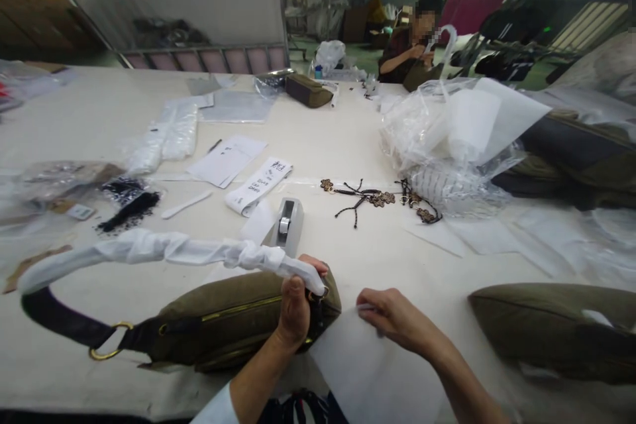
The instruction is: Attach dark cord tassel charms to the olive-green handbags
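A: Grip state?
B: Your left hand (296,305) is clamped on the wrapped strap (193,250); your right hand (395,318) pinches a white sheet (380,371).
A: Olive bag (233,321)?
B: On the table (342,142) before you, left of the sheet.

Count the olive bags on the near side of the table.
2: one olive bag at left, its wrapped strap in the left hand; another olive bag at right, cut off by the picture's edge.

Head camera faces forward; table (318,139) lies below.
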The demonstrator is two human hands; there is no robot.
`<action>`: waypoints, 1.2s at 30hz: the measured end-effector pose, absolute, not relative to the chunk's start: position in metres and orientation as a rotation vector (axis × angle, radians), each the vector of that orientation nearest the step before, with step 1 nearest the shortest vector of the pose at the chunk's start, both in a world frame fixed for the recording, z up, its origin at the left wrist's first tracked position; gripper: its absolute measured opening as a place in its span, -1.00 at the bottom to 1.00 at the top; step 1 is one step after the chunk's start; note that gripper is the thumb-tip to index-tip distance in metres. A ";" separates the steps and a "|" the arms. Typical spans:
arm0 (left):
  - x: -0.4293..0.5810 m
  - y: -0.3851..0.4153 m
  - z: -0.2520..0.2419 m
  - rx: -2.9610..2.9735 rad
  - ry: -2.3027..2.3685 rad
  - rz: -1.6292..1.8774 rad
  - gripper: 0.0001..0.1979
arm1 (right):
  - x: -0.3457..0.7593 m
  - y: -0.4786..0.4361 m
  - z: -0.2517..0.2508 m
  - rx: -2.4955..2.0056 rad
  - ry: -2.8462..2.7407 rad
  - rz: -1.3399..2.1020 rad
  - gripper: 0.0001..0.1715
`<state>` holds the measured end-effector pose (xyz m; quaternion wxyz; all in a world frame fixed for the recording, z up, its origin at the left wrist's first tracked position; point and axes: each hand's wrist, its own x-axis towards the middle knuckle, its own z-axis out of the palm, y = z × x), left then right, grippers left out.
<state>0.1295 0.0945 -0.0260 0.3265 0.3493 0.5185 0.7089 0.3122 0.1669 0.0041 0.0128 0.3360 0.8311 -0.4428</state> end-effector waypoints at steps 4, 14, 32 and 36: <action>0.125 0.066 -0.027 1.086 1.509 1.754 -0.43 | 0.283 0.142 -0.020 1.028 2.726 -1.390 -0.91; 0.121 0.034 -0.019 1.074 1.733 1.244 -0.83 | 0.281 0.127 -0.025 1.097 2.773 -1.298 -0.95; 0.134 -0.003 -0.014 1.287 1.877 1.250 -0.83 | 0.266 0.118 -0.005 1.396 2.467 -2.206 -0.65; 0.107 -0.003 -0.014 0.929 2.242 1.604 -0.61 | 0.268 0.127 -0.001 1.344 2.468 -2.188 -0.69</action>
